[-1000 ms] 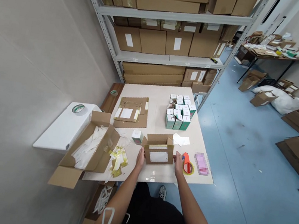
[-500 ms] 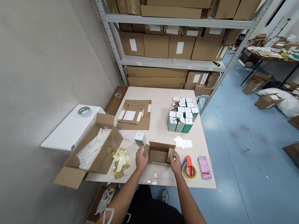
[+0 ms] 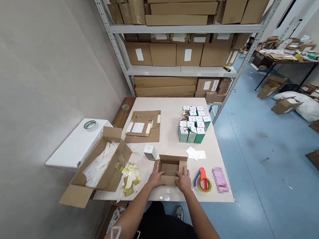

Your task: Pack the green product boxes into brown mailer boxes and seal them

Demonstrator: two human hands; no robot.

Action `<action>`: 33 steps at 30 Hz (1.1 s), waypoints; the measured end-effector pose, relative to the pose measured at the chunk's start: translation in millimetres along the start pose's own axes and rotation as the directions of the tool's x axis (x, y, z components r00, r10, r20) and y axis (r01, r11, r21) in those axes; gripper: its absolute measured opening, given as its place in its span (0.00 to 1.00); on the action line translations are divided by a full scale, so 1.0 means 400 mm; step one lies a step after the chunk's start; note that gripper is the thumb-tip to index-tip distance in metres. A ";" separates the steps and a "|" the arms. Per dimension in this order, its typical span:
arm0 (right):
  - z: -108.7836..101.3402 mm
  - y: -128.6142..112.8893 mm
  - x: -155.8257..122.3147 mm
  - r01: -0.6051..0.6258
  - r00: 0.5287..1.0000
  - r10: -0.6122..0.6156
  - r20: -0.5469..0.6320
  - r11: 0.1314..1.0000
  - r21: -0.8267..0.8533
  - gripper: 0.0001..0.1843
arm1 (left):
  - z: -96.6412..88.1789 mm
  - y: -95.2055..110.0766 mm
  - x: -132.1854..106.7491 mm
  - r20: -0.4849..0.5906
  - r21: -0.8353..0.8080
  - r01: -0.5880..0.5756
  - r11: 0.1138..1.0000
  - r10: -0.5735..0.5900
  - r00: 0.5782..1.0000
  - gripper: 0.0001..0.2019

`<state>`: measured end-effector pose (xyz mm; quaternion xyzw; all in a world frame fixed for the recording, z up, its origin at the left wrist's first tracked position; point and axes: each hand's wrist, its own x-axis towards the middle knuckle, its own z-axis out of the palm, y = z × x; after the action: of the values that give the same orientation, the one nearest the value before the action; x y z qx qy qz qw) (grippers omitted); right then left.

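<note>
A small open cardboard box (image 3: 169,179) stands near the front edge of the table, its inside bare. My left hand (image 3: 155,176) grips the box's left front corner, thumb over the front wall and fingers along the side. On the opposite corner, my right hand (image 3: 184,180) holds the box in the same way. Just behind my left hand is a single small white carton (image 3: 150,152). To the right of my right hand lies a red tape dispenser (image 3: 203,179) with rolls of tape around it.
Several green-and-white cartons (image 3: 191,134) stand grouped at the table's back right. White paper slips (image 3: 195,154) lie before them. Flattened cardboard (image 3: 152,134) lies at back left. A larger box of white paper strips (image 3: 100,166) and crumpled yellow tape (image 3: 131,175) are at left.
Both hands have shifted from the box's side flaps to its front corners, thumbs now over the front wall. That front wall now stands up. The camera view has tilted slightly.
</note>
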<state>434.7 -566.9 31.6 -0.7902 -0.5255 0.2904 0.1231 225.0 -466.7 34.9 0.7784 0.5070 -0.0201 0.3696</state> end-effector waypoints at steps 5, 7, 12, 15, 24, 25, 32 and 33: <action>-0.006 0.005 -0.012 0.012 1.000 -0.012 -0.016 0.999 -0.031 0.30 | 0.022 0.016 -0.009 -0.058 0.147 0.052 0.988 -0.044 0.997 0.28; -0.017 0.010 -0.018 0.020 0.999 -0.020 -0.033 1.000 -0.021 0.30 | 0.025 0.025 -0.010 -0.060 0.165 0.088 0.982 -0.079 0.995 0.22; -0.040 0.046 -0.039 0.030 0.985 -0.028 -0.170 0.999 0.012 0.33 | 0.020 0.036 -0.019 -0.109 0.083 0.065 0.994 -0.055 0.992 0.07; -0.039 0.079 -0.047 -0.011 0.973 0.019 -0.230 0.999 0.038 0.36 | 0.034 0.038 -0.032 -0.194 -0.045 -0.031 0.998 0.021 0.981 0.09; -0.021 0.130 -0.064 -0.134 0.963 0.128 -0.235 0.991 -0.007 0.48 | 0.078 0.089 -0.115 -0.218 -0.026 0.059 0.998 -0.063 0.974 0.07; -0.023 0.132 -0.067 -0.134 0.962 0.130 -0.240 0.991 -0.001 0.47 | 0.071 0.097 -0.124 -0.229 -0.013 0.048 0.999 -0.049 0.972 0.07; -0.051 0.119 -0.051 0.026 0.983 0.020 -0.180 0.968 0.249 0.33 | -0.009 0.148 -0.171 -0.319 0.004 -0.043 0.999 0.042 0.947 0.09; -0.056 0.113 -0.046 0.047 0.980 0.015 -0.198 0.950 0.307 0.33 | -0.020 0.153 -0.177 -0.330 -0.009 -0.034 0.999 0.029 0.943 0.09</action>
<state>477.1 -600.0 32.9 -0.7816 -0.4648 0.2886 0.2997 237.3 -529.9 103.3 0.7760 0.5495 0.1203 0.2855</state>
